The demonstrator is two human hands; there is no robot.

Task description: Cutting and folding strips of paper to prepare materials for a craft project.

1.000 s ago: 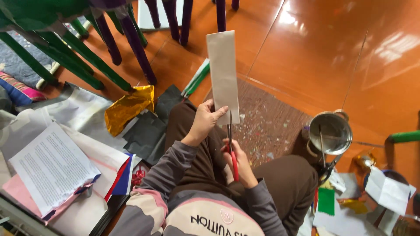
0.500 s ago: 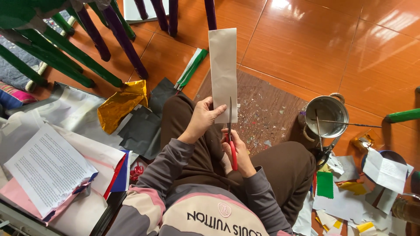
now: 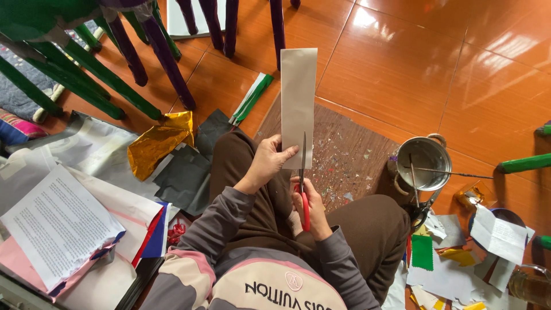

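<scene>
Sitting on the orange tiled floor point(image 3: 402, 63), the person pinches the lower edge of a tall grey paper strip point(image 3: 298, 97) between thumb and fingers of the left hand point(image 3: 267, 163), holding it upright above the lap. Their right hand point(image 3: 307, 209) is closed around the red handles of scissors point(image 3: 303, 183), whose blades point up against the strip's bottom edge. A metal pot point(image 3: 425, 163) stands near on the right, with gold foil point(image 3: 160, 143) lying to the left.

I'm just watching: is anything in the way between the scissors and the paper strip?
Nothing visible. The right hand holds the red-handled scissors, whose blades already reach the lower edge of the paper strip. The left hand grips that strip at its left edge, beside the blades.
</scene>
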